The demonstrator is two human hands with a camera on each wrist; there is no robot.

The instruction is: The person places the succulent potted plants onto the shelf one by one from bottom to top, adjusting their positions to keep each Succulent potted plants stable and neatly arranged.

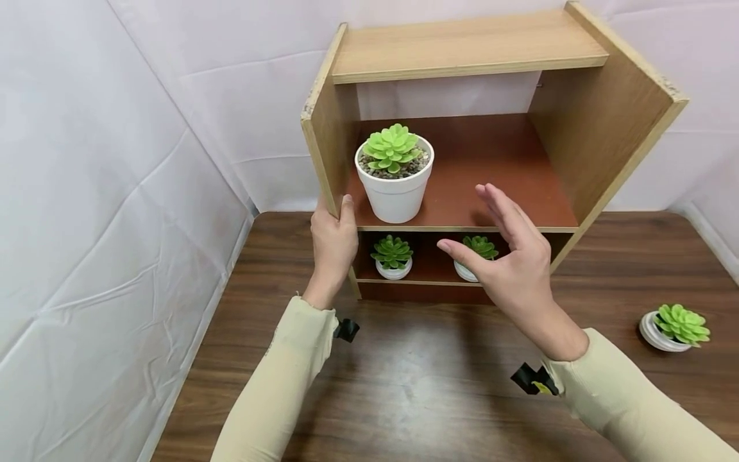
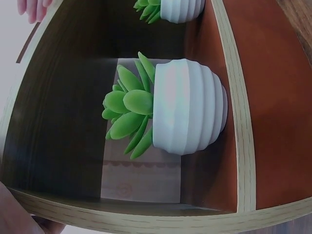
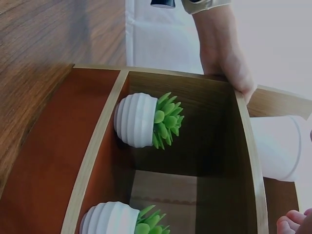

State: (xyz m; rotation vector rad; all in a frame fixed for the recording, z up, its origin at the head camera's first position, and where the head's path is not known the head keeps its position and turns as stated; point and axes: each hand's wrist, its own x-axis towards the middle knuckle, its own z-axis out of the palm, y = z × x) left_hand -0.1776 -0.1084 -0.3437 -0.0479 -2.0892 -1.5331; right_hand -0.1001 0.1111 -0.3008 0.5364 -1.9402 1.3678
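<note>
A wooden shelf unit [image 1: 467, 229] stands on the table. My left hand [image 1: 335, 240] grips the front edge of its left side panel [image 1: 320, 147], with the thumb on the inner face. On the upper board, close to that panel, stands a large white pot [image 1: 395, 196] holding a light green succulent [image 1: 392, 147]. My right hand [image 1: 516, 269] is held in the air before the shelf, thumb and fingers spread apart, touching nothing. In the lower compartment are two small ribbed white pots with green succulents, the left pot [image 2: 187, 107] and the right pot [image 3: 109, 219], partly covered by my right hand in the head view.
Another small white pot [image 1: 658, 333] with a light green succulent sits on the brown wooden table [image 1: 404, 385], right of the shelf. The right side panel [image 1: 612, 122] rises beside the upper board. White cloth [image 1: 144, 192] hangs at the left and behind.
</note>
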